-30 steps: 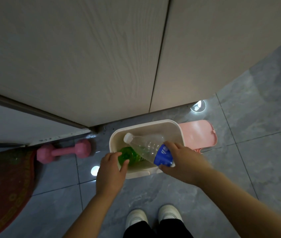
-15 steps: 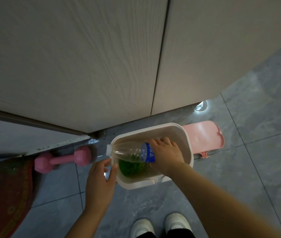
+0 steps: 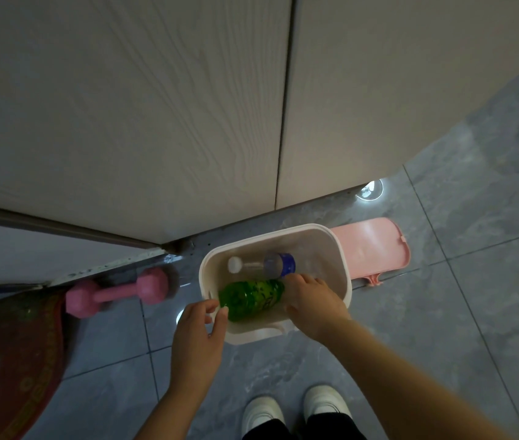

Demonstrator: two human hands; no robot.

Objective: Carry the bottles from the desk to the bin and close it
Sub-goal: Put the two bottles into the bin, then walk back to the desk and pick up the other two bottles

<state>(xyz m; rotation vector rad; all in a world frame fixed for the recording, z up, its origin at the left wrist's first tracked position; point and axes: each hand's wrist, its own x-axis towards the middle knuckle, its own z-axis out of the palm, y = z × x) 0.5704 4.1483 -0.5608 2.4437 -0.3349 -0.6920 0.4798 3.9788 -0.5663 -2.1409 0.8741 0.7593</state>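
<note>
A white bin (image 3: pixel 340 265) stands on the floor against the cabinet, its pink lid (image 3: pixel 369 246) swung open to the right. Two bottles lie inside it: a clear bottle (image 3: pixel 271 265) with a blue label and white cap at the back, and a green bottle (image 3: pixel 248 298) in front. My right hand (image 3: pixel 312 301) hovers over the bin's near right part, fingers loosely bent just beside the bottles and holding nothing. At the near left rim is my left hand (image 3: pixel 199 331), fingers relaxed and empty.
A pink dumbbell (image 3: pixel 115 293) lies on the grey tiles left of the bin. A red round mat (image 3: pixel 10 360) covers the floor at far left. Pale cabinet doors (image 3: pixel 156 106) rise behind the bin. My white shoes (image 3: pixel 293 408) stand just below it.
My right hand lowered the clear bottle into the bin and let go of it; the bottle now lies behind the green one. My left hand stayed near the rim.
</note>
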